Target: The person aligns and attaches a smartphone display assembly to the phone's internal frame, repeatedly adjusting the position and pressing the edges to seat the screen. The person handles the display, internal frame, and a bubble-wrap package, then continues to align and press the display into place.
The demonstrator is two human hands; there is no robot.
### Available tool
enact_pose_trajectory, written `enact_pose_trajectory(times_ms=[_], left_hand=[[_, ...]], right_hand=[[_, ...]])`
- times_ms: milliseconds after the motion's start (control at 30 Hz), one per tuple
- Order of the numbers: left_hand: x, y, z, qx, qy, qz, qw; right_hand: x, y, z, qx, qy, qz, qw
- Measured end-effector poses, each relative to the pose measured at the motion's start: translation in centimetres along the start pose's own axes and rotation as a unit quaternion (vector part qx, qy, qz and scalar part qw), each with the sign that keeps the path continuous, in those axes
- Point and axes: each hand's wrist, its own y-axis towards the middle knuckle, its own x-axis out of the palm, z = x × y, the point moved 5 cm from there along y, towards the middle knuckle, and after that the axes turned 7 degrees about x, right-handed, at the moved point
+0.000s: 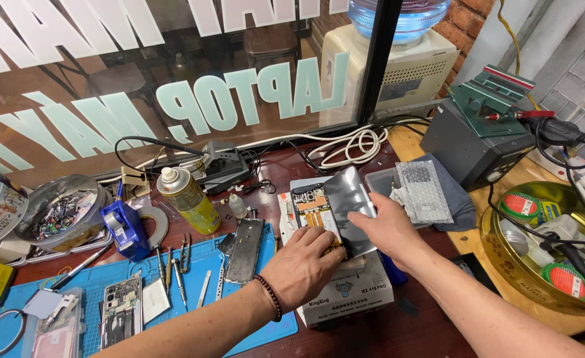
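Observation:
An opened phone (313, 207) with bare orange and dark internals lies on a white box-shaped machine (349, 292) at the centre. Its dark grey back panel or screen (351, 199) is lifted off the right side like a page. My right hand (388, 229) grips that panel's lower right edge. My left hand (302, 265), with a bead bracelet on the wrist, presses down on the phone's lower part with its fingertips.
A blue work mat (193, 278) on the left carries another phone frame (244, 248), a stripped phone (121, 311), tweezers and screwdrivers. A yellow spray can (187, 199), a blue tape dispenser (125, 229), a bowl of parts (60, 213), a brass bowl (537, 245), and a grey box (468, 142) stand around.

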Motion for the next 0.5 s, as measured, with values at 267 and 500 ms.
enact_pose_trajectory(times_ms=[267, 500], left_hand=[[0.43, 0.15, -0.03, 0.021, 0.035, -0.055, 0.998], [0.33, 0.28, 0.34, 0.014, 0.032, -0.031, 0.999]], right_hand=[[0.03, -0.15, 0.11, -0.002, -0.007, 0.000, 1.000], [-0.44, -0.45, -0.25, -0.024, -0.067, 0.028, 0.997]])
